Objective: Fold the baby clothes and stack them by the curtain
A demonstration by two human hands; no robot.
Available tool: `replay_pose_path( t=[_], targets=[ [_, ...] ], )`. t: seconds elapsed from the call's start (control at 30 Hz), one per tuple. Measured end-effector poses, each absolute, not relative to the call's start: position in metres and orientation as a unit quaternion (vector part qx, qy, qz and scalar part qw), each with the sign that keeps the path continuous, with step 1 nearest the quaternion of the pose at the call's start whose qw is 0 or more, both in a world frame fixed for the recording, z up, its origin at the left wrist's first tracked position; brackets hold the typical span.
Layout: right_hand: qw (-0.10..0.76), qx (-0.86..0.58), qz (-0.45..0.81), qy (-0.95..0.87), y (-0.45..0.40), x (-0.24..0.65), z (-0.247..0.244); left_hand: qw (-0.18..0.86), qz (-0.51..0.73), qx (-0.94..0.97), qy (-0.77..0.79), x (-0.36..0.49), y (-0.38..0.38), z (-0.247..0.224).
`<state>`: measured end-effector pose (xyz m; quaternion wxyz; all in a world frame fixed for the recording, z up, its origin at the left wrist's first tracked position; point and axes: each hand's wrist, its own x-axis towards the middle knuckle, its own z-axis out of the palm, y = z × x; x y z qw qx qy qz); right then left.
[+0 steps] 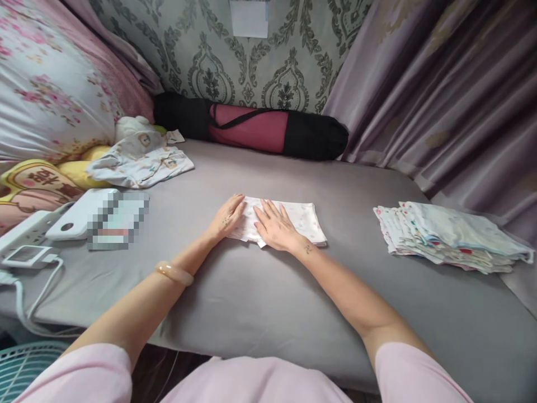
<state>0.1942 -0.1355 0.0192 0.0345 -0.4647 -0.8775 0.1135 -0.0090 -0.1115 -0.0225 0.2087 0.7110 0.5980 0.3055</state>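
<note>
A folded white cloth with a faint print lies flat on the grey sheet in front of me. My left hand rests along its left end, fingers stretched forward and close to the edge. My right hand lies palm down on the middle of the cloth, its fingers spread. Small white tabs stick out at the near edge between the hands. To the right sits a stack of folded printed clothes, apart from both hands.
A crumpled printed garment lies at the back left by yellow cushions. White devices, a power strip and cables occupy the left side. A black and red long bag lies against the wall. Curtains hang at the right.
</note>
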Motion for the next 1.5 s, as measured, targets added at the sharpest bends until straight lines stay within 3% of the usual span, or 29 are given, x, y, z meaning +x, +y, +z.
replay_pose_path(
  t=[0.3, 0.5, 0.73, 0.87, 1.03, 1.5],
  targets=[
    [0.062, -0.46, 0.11, -0.879, -0.136, 0.183, 0.001, 0.127, 0.326, 0.743, 0.571, -0.014, -0.106, -0.04],
    [0.073, -0.426, 0.213, -0.876, -0.137, 0.2, 0.016, 0.069, 0.3, 0.716, 0.626, -0.015, -0.105, -0.039],
    [0.254, -0.526, 0.24, -0.775, -0.134, 0.289, 0.029, 0.072, 0.205, 0.683, 0.697, -0.023, -0.107, -0.021],
    [0.296, -0.646, 0.267, -0.651, -0.128, 0.343, 0.031, 0.118, 0.182, 0.658, 0.722, -0.027, -0.117, 0.003],
    [0.248, -0.713, 0.342, -0.56, -0.126, 0.356, 0.025, 0.217, 0.176, 0.625, 0.729, -0.015, -0.127, 0.03],
    [0.121, -0.744, 0.244, -0.61, -0.119, 0.316, 0.026, 0.288, 0.169, 0.601, 0.726, -0.014, -0.11, 0.016]
  ],
)
